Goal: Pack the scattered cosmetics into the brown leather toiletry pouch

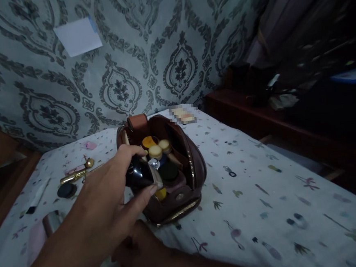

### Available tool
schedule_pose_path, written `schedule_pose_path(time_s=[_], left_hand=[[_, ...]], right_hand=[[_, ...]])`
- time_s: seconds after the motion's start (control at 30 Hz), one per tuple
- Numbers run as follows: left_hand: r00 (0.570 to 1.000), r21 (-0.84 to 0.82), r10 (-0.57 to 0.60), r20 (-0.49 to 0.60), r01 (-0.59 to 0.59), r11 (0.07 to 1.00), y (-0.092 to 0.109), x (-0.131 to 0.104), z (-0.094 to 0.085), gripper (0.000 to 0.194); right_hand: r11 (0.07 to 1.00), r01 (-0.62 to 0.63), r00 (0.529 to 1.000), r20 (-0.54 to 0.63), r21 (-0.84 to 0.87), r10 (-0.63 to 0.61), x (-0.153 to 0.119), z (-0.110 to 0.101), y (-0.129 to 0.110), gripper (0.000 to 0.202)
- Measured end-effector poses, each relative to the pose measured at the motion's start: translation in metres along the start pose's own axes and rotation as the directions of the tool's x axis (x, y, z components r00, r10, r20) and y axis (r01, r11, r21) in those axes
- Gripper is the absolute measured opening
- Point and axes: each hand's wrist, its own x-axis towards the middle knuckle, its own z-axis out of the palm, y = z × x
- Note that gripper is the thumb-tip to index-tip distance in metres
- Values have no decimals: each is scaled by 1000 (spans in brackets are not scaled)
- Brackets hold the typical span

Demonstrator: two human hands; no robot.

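My left hand point(115, 196) is closed around a small bottle with a glossy black cap point(139, 172) and a clear end, its thumb below and fingers above. It holds the bottle over the near left side of an unzipped brown bag point(199, 164). Inside the bag are cream-topped jars point(155, 152), a yellow-orange round item point(149, 142), a dark round lid point(168, 172) and other small containers. My right hand point(137, 247) is low in front of the bag, partly behind my left wrist. Its fingers look curled, and whatever they hold is hidden.
On the patterned white sheet point(242, 210), left of the bag, lie a gold tube point(72, 177), a round black item point(66, 190), a white-and-black tube point(38, 197) and a pink item point(89, 145). A wallpapered wall point(146, 49) rises behind. Dark red wooden furniture point(225, 109) stands right.
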Motion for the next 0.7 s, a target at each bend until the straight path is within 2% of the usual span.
schedule_pose_path(time_s=[0.13, 0.27, 0.53, 0.7], left_hand=[[999, -125, -31, 11, 32, 992, 4, 1, -2, 38], [999, -133, -18, 50, 24, 991, 5, 11, -2, 34], [990, -218, 72, 119, -45, 975, 15, 39, 12, 30], [968, -89, 160, 195, -145, 985, 21, 46, 27, 28]], right_hand=[[999, -28, 999, -36, 39, 30, 0, 2, 8, 13], [1000, -10, 1000, -17, -5, 10, 1, 2, 12, 11], [997, 31, 998, -59, -71, -35, 0, 1, 1, 13], [993, -30, 998, -51, -113, 25, 1, 2, -2, 17]])
